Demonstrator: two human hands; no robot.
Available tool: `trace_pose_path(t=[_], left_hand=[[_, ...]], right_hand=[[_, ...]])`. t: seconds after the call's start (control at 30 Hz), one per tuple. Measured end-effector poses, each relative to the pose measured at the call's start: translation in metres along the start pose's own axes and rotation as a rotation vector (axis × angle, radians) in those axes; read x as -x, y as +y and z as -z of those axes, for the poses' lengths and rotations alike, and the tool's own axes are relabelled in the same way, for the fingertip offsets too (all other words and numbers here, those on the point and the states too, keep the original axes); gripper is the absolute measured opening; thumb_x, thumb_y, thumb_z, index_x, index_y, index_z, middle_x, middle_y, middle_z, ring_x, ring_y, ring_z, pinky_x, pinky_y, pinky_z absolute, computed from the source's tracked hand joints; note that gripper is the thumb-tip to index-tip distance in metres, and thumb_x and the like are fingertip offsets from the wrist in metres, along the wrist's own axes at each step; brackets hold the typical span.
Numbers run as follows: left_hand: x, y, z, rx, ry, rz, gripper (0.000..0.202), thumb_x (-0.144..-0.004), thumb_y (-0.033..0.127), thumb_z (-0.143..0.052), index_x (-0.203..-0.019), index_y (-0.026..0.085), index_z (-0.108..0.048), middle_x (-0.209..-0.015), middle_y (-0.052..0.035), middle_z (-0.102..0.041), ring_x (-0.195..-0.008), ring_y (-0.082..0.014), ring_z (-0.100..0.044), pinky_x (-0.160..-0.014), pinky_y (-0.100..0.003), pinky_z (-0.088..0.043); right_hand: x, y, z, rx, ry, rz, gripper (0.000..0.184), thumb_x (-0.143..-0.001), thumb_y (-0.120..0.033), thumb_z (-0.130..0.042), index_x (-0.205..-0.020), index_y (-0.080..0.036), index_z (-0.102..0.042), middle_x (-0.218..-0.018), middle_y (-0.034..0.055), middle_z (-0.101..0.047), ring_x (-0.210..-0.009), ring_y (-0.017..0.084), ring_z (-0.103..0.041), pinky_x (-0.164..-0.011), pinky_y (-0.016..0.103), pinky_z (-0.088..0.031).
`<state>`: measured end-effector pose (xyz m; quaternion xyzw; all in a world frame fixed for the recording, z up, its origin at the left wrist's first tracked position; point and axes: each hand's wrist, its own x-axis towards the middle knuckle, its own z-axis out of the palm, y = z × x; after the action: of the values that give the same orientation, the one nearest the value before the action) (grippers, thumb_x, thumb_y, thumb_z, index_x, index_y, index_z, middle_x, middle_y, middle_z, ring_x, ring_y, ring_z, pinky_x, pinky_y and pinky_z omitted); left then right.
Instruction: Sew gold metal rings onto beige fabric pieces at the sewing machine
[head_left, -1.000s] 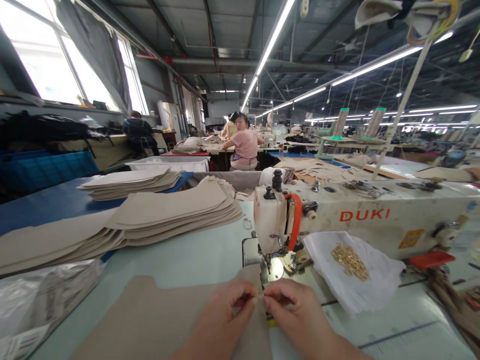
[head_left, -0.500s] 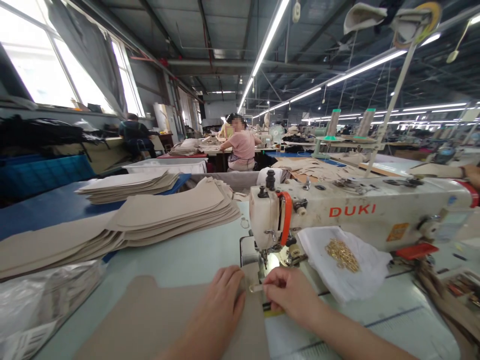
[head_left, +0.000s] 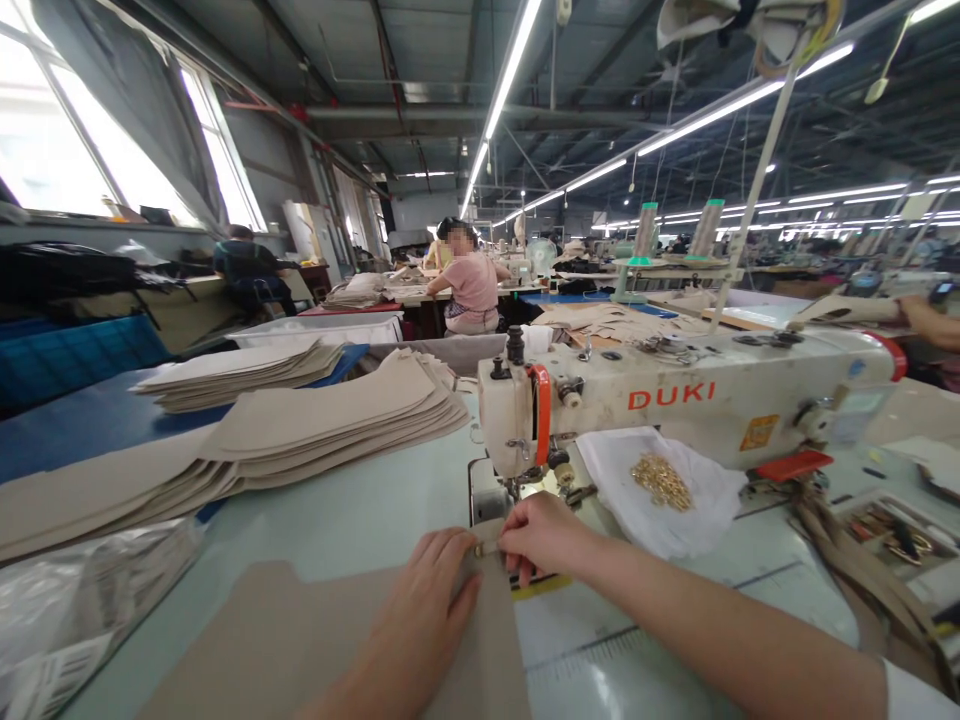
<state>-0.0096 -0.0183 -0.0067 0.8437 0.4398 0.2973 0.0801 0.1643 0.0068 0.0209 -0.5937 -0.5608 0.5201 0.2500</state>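
Note:
A flat beige panel (head_left: 322, 630) lies on the pale machine table in front of the sewing machine (head_left: 607, 400). My left hand (head_left: 427, 610) rests on the panel near its right edge, fingers stretched out, flat and close together. My right hand (head_left: 544, 540) pinches a small beige tab (head_left: 491, 546) between thumb and fingertips. A small metal piece shows at the tab's left end, beside my left fingertips. This tab lies over the panel's upper right part, just in front of the needle area. My right fingers partly hide the tab and the presser foot.
Stacked beige panels (head_left: 330, 420) lie left of the machine head. Small gold metal pieces (head_left: 661, 481) sit on a white cloth (head_left: 697, 530) beside the machine arm. Clear plastic wrapping (head_left: 90, 600) is at the left, and a parts tray (head_left: 892, 530) at the right. Other people work beyond.
The camera view has shifted, moving the machine left and up in the picture. My right hand, still pinching the tab, is closer to the needle area. My left hand stays on the panel.

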Motion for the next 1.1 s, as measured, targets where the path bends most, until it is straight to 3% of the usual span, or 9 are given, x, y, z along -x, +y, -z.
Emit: trace_pose_path(t=[0.23, 0.5, 0.63, 0.7, 0.77, 0.87, 0.93, 1.0, 1.1], left_hand=[[-0.02, 0.007, 0.001, -0.023, -0.057, -0.154, 0.024, -0.088, 0.015, -0.042, -0.078, 0.021, -0.063, -0.082, -0.0046, -0.067, -0.082, -0.0208, -0.06, -0.077, -0.035, -0.053], [-0.026, 0.009, -0.004, -0.065, -0.097, -0.177, 0.025, -0.085, 0.01, -0.041, -0.072, 0.02, -0.06, -0.077, -0.0049, -0.066, -0.077, -0.0207, -0.06, -0.072, -0.033, -0.052], [-0.028, 0.008, -0.004, -0.067, -0.111, -0.163, 0.024, -0.083, 0.01, -0.041, -0.07, 0.021, -0.059, -0.075, -0.0044, -0.065, -0.078, -0.0203, -0.059, -0.071, -0.032, -0.051], [-0.029, 0.008, -0.003, -0.058, -0.112, -0.153, 0.023, -0.081, 0.01, -0.042, -0.068, 0.021, -0.058, -0.075, -0.0045, -0.065, -0.077, -0.0205, -0.059, -0.07, -0.032, -0.05], [-0.029, 0.008, -0.003, -0.045, -0.108, -0.147, 0.022, -0.081, 0.01, -0.043, -0.069, 0.02, -0.058, -0.075, -0.0045, -0.065, -0.077, -0.0206, -0.059, -0.071, -0.032, -0.05], [-0.027, 0.006, -0.004, -0.027, -0.094, -0.157, 0.021, -0.081, 0.008, -0.044, -0.071, 0.02, -0.058, -0.077, -0.0038, -0.065, -0.079, -0.0202, -0.06, -0.073, -0.032, -0.05], [-0.026, 0.005, -0.006, -0.033, -0.094, -0.17, 0.021, -0.081, 0.006, -0.045, -0.071, 0.02, -0.058, -0.077, -0.0034, -0.065, -0.08, -0.0203, -0.06, -0.073, -0.032, -0.05], [-0.026, 0.004, -0.007, -0.052, -0.089, -0.178, 0.021, -0.08, 0.005, -0.046, -0.071, 0.02, -0.057, -0.077, -0.0031, -0.065, -0.079, -0.0202, -0.059, -0.073, -0.032, -0.05], [-0.026, 0.004, -0.007, -0.072, -0.083, -0.19, 0.02, -0.081, 0.005, -0.047, -0.071, 0.02, -0.057, -0.076, -0.0024, -0.064, -0.078, -0.0197, -0.059, -0.073, -0.032, -0.05]], right_hand=[[-0.005, -0.002, 0.001, 0.023, -0.012, -0.03, 0.023, -0.066, -0.005, -0.055, -0.048, -0.018, -0.051, -0.041, -0.0065, -0.056, -0.033, 0.007, -0.053, -0.034, 0.015, -0.034], [-0.011, 0.003, 0.002, 0.058, -0.031, -0.027, 0.022, -0.07, -0.008, -0.055, -0.051, -0.018, -0.051, -0.046, -0.0046, -0.059, -0.035, 0.008, -0.055, -0.034, 0.015, -0.037], [-0.008, 0.004, 0.003, 0.132, -0.022, 0.042, 0.02, -0.073, -0.008, -0.052, -0.056, -0.018, -0.054, -0.052, -0.0025, -0.061, -0.039, 0.01, -0.058, -0.037, 0.017, -0.039], [0.001, 0.005, 0.005, 0.201, 0.016, 0.114, 0.017, -0.075, -0.008, -0.052, -0.063, -0.017, -0.058, -0.057, -0.0007, -0.063, -0.046, 0.013, -0.061, -0.043, 0.02, -0.043], [0.016, 0.009, 0.01, 0.279, 0.073, 0.211, 0.014, -0.076, -0.008, -0.053, -0.07, -0.017, -0.062, -0.068, 0.0021, -0.066, -0.063, 0.017, -0.065, -0.058, 0.026, -0.048], [0.043, 0.022, 0.02, 0.502, 0.06, 0.458, 0.014, -0.079, -0.007, -0.057, -0.076, -0.017, -0.066, -0.086, 0.0062, -0.068, -0.091, 0.023, -0.06, -0.084, 0.034, -0.044], [0.058, 0.033, 0.025, 0.841, -0.016, 0.768, 0.012, -0.085, -0.01, -0.057, -0.09, -0.016, -0.067, -0.09, 0.0083, -0.067, -0.091, 0.023, -0.058, -0.085, 0.034, -0.043], [0.066, 0.041, 0.026, 1.057, -0.025, 0.969, 0.017, -0.088, -0.014, -0.058, -0.104, -0.014, -0.064, -0.095, 0.009, -0.066, -0.092, 0.023, -0.056, -0.085, 0.034, -0.044], [0.063, 0.048, 0.02, 1.129, 0.033, 1.039, 0.021, -0.089, -0.017, -0.058, -0.11, -0.014, -0.06, -0.101, 0.0075, -0.064, -0.095, 0.021, -0.054, -0.088, 0.033, -0.043]])
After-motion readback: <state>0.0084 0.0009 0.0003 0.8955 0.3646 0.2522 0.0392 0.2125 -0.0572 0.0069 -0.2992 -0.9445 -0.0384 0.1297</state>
